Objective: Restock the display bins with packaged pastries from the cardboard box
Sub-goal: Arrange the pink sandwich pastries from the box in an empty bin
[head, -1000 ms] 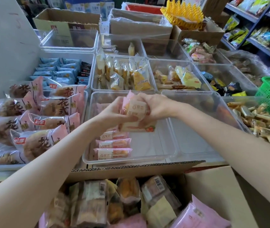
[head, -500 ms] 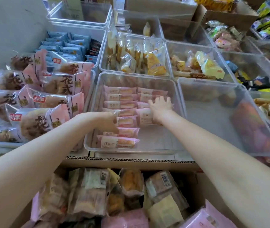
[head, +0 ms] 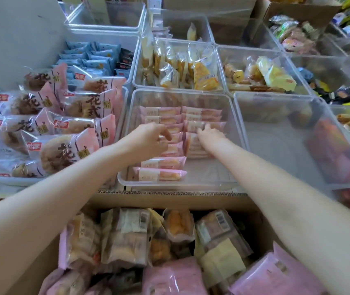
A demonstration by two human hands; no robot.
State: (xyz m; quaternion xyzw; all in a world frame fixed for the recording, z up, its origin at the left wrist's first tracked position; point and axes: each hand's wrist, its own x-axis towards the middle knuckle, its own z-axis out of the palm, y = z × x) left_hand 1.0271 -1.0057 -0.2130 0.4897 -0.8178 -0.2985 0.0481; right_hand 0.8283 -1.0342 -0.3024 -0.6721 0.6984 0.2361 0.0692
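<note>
A clear display bin (head: 229, 184) in the middle holds small pink pastry packets (head: 161, 174) laid in two columns. My left hand (head: 148, 139) hovers over the left column with bent fingers, the tips touching a packet and gripping nothing. My right hand (head: 210, 138) lies on the right column, its straight fingers pressing a pink packet (head: 193, 125). Below both arms, the open cardboard box (head: 169, 201) is full of mixed wrapped pastries (head: 127, 237), some pink, some clear with barcodes.
To the left is a bin of large pink round-pastry packs (head: 67, 122). A clear bin (head: 276, 145) stands to the right. Behind are bins of yellow cake slices (head: 180, 67), yellow snacks (head: 261, 75) and blue packets (head: 91, 58). More boxes stand at the back.
A second ago both hands held pink packets above the bin. They lowered them into the right column, and both hands now rest on the rows inside the bin.
</note>
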